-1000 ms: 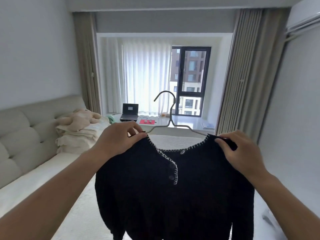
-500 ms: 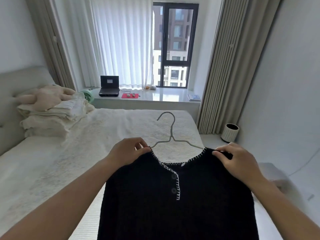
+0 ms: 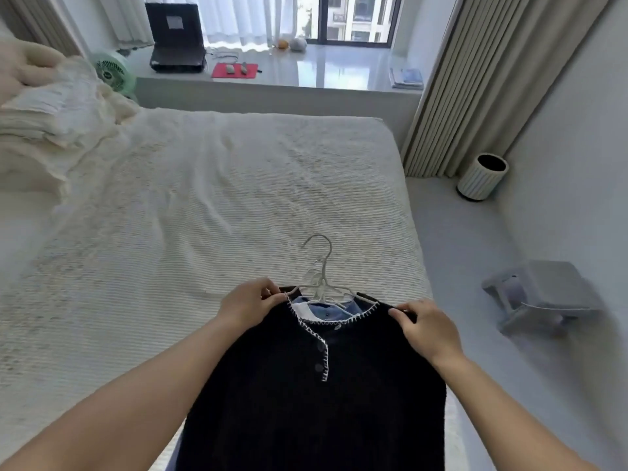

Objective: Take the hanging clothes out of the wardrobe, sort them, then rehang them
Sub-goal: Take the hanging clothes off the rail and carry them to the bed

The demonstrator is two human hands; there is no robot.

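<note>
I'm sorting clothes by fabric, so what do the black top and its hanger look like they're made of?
The black top looks like a soft matte knit with pale whipstitch edging, though the fibre can't be told. The hanger looks like thin, smooth, light grey wire, probably coated metal.

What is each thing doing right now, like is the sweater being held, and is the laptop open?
Sweater: on its hanger, buttoned, held at both shoulders.
Hanger: hook free, not on any rail.
Left hand: pinches the left shoulder.
Right hand: pinches the right shoulder.
Blue shirt: under the sweater, mostly hidden.
Laptop: open.
Bin: upright.
Curtain: drawn aside.
</note>
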